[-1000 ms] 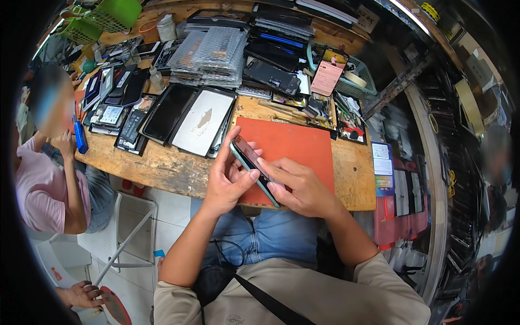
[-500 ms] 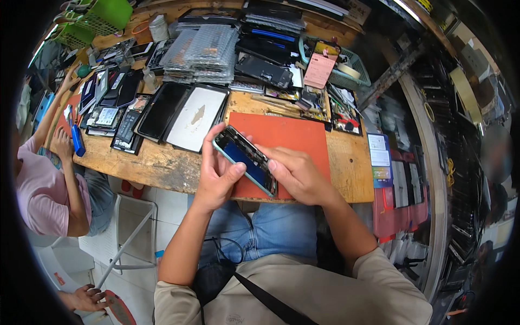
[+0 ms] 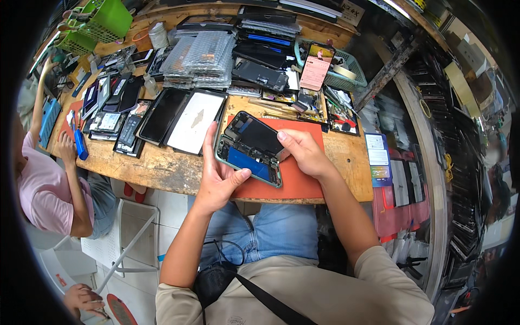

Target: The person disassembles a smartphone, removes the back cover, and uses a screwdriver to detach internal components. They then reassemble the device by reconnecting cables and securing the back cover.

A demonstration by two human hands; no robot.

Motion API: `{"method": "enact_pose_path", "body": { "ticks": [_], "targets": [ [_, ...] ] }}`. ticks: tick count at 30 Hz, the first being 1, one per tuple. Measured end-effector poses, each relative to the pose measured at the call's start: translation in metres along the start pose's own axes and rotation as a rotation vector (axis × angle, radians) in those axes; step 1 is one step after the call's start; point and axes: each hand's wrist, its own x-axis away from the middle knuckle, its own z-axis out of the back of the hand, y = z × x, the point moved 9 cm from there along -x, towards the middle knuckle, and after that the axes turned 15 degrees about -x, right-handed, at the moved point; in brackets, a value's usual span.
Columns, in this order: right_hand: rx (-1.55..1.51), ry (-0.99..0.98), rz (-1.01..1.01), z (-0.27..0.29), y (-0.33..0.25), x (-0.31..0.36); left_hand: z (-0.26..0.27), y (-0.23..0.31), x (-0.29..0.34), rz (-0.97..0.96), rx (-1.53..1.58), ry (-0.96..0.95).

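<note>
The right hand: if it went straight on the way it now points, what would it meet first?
Most likely the dark panel of the opened phone, which the right hand itself grips; past that, the single view leaves depth unclear.

I am facing a scuffed brown wooden surface; a white tube-framed chair is standing on pale floor tiles.

The open phone partly hides the left hand.
</note>
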Motion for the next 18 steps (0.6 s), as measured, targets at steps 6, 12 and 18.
{"method": "enact_pose_path", "body": {
  "ticks": [6,12,18],
  "targets": [
    [-0.031,0.058,0.091,0.015,0.013,-0.004,0.006,-0.007,0.001,0.024,-0.051,0.021],
    [-0.012,0.098,0.068,0.014,0.019,-0.002,0.001,-0.003,-0.001,0.039,-0.024,0.032],
    [0.068,0.033,0.075,0.012,0.019,0.003,0.005,0.000,0.008,0.119,-0.252,0.045]
  ]
}}
